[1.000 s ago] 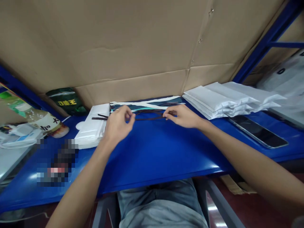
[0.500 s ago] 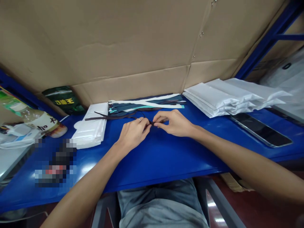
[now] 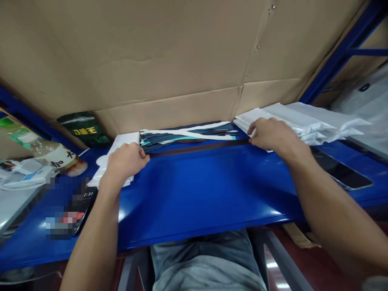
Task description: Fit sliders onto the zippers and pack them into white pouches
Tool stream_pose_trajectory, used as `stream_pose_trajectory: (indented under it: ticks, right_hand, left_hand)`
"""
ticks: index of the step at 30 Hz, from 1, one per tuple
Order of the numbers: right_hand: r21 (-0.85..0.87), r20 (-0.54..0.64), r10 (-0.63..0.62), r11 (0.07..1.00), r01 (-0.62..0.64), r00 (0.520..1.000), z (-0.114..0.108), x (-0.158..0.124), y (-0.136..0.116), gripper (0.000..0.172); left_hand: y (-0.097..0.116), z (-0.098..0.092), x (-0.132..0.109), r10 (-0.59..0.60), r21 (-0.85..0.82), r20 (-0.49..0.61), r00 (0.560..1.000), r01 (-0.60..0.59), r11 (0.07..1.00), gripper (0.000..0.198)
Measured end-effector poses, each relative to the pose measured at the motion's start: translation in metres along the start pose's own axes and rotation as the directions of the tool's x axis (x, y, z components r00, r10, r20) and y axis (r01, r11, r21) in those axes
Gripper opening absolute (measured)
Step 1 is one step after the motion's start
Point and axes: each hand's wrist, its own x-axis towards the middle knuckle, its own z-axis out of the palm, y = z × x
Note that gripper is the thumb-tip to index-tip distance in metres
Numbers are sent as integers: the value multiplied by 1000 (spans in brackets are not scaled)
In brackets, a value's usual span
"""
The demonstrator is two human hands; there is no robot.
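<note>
A long dark brown zipper (image 3: pixel 200 150) stretches nearly straight between my two hands, just above the blue table. My left hand (image 3: pixel 129 159) pinches its left end, closed, over the white stack of folded packets (image 3: pixel 129 138). Its right end is pinched by my right hand (image 3: pixel 273 135), which is in front of the larger white packets. Both gripped ends are hidden by the fingers. Behind the zipper lies a loose bundle of teal, white and dark zippers (image 3: pixel 184 135).
White padded packets (image 3: pixel 315 115) are piled at the back right, beside a dark phone (image 3: pixel 342 167). At the left are another phone (image 3: pixel 86 206), partly blurred, a drink bottle (image 3: pixel 57 155) and a green pouch (image 3: pixel 85 129). A cardboard wall (image 3: pixel 169 52) closes off the back.
My hands were together at the middle on the brown zipper. They have moved apart, left and right, and the zipper, loose and curved before, is now drawn out straight.
</note>
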Motion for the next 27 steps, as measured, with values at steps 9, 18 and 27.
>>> stream_pose_trajectory:
  ticks: [9,18,27]
  right_hand:
    - [95,-64,-424,898,429,903,3,-24,-77,29]
    - [419,-102,-852,431,799,514,30,-52,-125,51]
    - [403,-153,-843,423,812,515,7,-51,-125,36]
  left_hand:
    - [4,21,11,98,-124,-136,986,-115,986,21]
    - [21,58,42,199,-10,-132,971,-202,979,53]
    - [23,77,44,155,55,-155,976,-148,987,37]
